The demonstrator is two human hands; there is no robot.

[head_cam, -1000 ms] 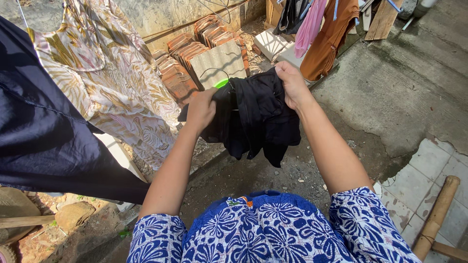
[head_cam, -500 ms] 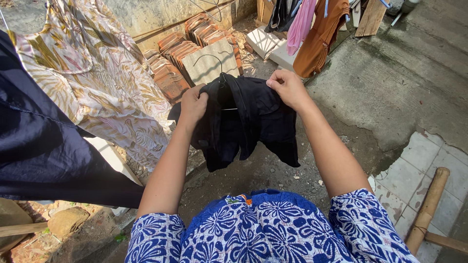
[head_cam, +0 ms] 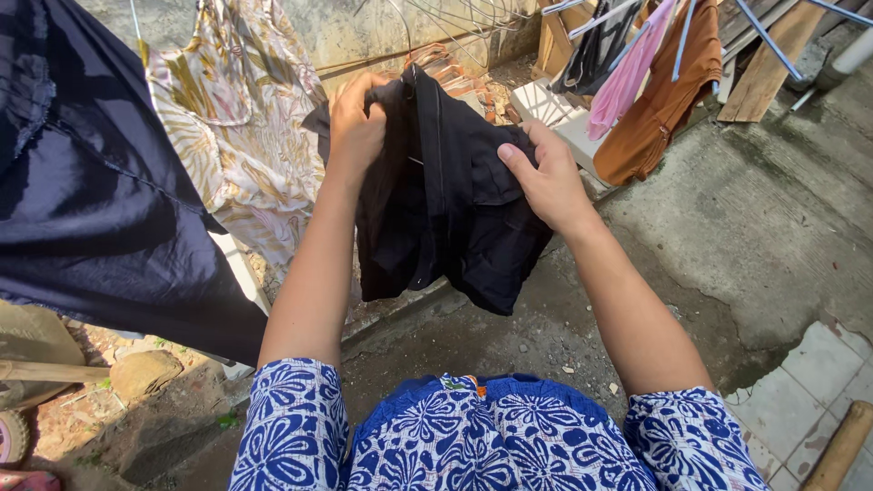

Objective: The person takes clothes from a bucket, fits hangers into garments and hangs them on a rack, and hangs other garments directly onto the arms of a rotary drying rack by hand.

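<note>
My left hand [head_cam: 356, 123] has its fingers pinched on the top left edge of the small black fabric garment [head_cam: 436, 191], held up in front of me. My right hand [head_cam: 546, 177] fingers clamp its right side. A patterned cream dress [head_cam: 227, 118] hangs just left.

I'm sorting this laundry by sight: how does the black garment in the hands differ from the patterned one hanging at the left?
The black garment is plain and dark; the patterned garment is pale with leafy prints. The black one is gripped by the left hand and right hand; the patterned one hangs untouched. Both hang downward.
</note>
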